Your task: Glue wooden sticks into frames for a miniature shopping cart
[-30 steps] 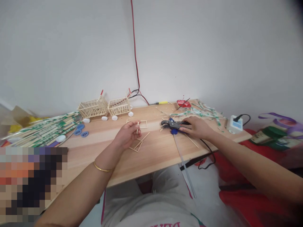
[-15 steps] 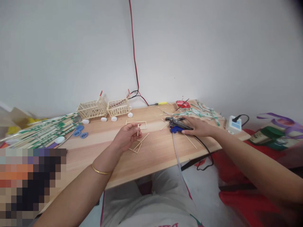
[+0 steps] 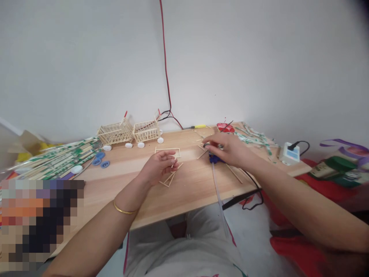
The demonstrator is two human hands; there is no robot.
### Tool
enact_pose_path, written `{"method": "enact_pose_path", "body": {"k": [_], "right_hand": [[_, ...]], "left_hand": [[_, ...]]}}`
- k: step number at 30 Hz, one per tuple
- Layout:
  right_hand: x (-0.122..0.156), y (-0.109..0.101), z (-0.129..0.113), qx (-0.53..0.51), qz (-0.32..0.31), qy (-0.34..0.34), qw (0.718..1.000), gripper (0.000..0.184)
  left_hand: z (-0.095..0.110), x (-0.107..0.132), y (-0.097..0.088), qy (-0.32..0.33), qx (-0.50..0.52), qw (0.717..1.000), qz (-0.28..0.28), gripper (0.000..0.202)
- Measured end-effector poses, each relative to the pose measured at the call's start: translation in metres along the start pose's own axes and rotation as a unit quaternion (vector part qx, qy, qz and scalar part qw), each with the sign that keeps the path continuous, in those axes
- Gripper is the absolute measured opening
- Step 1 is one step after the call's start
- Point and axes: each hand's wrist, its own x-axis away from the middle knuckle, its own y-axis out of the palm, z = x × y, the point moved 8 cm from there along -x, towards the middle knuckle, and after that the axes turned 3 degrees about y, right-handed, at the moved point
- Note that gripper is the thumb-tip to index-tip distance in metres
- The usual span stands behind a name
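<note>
Between the fingertips of my left hand is a short piece of thin wooden stick. Just under that hand, several sticks form a triangular frame lying on the table. A rectangular stick frame lies behind the fingers. My right hand is closed around dark pliers, mostly hidden by the fingers. Directly below it lies a blue glue gun, with a clear glue stick running over the table's front edge. Loose sticks lie beside the gun.
Two stick-built model carts with white wheels stand at the back left. Blue wheels and bundled sticks lie further left. A yellow-handled screwdriver, a red dish, wrapper scraps and a white power box are at the back right.
My right hand has gone from lying over the pliers and glue gun to gripping the pliers, its fingers moving left. The left hand keeps its stick piece, turned slightly. The view shifted a little.
</note>
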Motion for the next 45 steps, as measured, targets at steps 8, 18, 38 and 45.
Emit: {"method": "enact_pose_path", "body": {"k": [8,18,38,45], "right_hand": [[-0.031,0.072,-0.076,-0.094,-0.089,-0.205,0.970,0.021],[-0.036,0.113,-0.049,-0.173,-0.185,-0.166,0.953,0.016],[-0.020,0.102,-0.005,-0.143,-0.264,-0.129,0.945,0.018],[-0.027,0.114,-0.047,-0.190,-0.252,-0.167,0.934,0.021]], "left_hand": [[0.018,0.018,0.000,-0.023,-0.070,0.997,-0.013,0.047],[0.033,0.030,-0.035,0.111,-0.522,0.844,0.057,0.014],[0.020,0.031,-0.040,0.072,-0.614,0.785,-0.034,0.012],[0.017,0.034,-0.033,0.086,-0.609,0.786,-0.071,0.014]]}}
